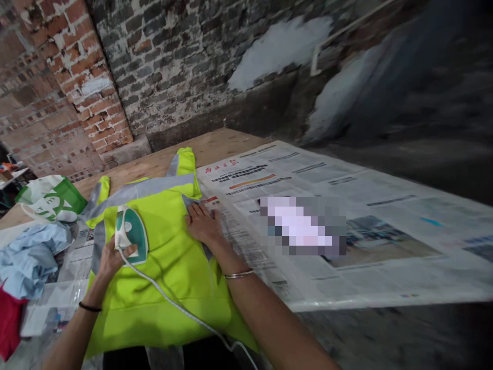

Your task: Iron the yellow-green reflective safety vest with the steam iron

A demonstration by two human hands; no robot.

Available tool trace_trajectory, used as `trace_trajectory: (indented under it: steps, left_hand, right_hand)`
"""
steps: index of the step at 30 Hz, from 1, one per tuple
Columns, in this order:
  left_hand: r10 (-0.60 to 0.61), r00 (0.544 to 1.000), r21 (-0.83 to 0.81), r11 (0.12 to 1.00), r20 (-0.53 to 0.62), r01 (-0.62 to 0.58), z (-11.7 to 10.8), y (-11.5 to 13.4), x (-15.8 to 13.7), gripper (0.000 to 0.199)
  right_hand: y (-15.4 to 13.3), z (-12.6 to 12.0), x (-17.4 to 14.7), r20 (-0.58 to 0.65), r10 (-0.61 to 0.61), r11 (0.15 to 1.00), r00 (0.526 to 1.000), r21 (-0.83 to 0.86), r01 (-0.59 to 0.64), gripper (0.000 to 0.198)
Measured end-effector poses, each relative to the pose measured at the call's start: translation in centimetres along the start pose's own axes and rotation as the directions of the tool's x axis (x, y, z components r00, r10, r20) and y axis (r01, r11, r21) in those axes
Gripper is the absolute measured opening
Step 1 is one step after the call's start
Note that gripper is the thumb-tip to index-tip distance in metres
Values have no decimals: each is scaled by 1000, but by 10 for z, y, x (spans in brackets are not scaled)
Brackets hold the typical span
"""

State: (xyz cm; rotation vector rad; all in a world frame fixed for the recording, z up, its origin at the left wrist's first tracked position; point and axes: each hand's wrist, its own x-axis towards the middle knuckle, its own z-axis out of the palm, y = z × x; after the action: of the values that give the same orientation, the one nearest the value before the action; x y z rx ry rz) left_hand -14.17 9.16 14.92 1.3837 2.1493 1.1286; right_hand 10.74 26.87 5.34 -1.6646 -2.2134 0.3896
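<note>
A neon-yellow garment with grey bands [169, 262] lies spread over the table and hangs down its near edge. My left hand [113, 257] is wrapped round the handle of a white and green clothes iron [140, 236], which rests flat on the garment's left half. From the iron a white cord [169, 298] runs across the fabric toward the lower right. My right hand [204, 223] lies flat with fingers stretched out on the garment's right edge, touching a grey band there.
Newspaper sheets [331, 180] under clear plastic cover the wooden table [219, 140]. A blurred-out object [300, 223] lies on them at right. To the left are a green and white bag [57, 198], crumpled light-blue cloth [34, 252] and red cloth [10, 318]. A brick wall [173, 67] stands behind.
</note>
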Motion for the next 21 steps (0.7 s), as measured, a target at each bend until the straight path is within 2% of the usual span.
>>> trace_trajectory:
  steps: [3,5,10,13,16,21]
  left_hand:
    - [-55,996,22,998,-67,57,-21,-16,3,62]
    - [-72,993,29,997,-92,75,-27,-21,15,60]
    - [-49,993,10,999,-111,51,-23,-12,53,53]
    - [-36,992,-2,999,-120,36,-18,-1,61,51]
    - [-27,996,-7,1000,-84,26,-19,9,49,50]
    - [-65,997,-2,998,40,65,-22,16,0,49]
  right_hand:
    - [1,3,-1,-12,-11,1000,1000,-10,11,64]
    - [1,5,-1,-16,-12,1000,1000,-15,12,63]
    - [0,6,-1,-24,-6,1000,1000,-14,6,63]
    - [-1,3,-2,-34,-12,1000,999,4,12,63]
    - [-1,0,-4,-55,-9,999,998,31,10,63]
    - [6,3,-2,-84,-7,995,996,94,15,63]
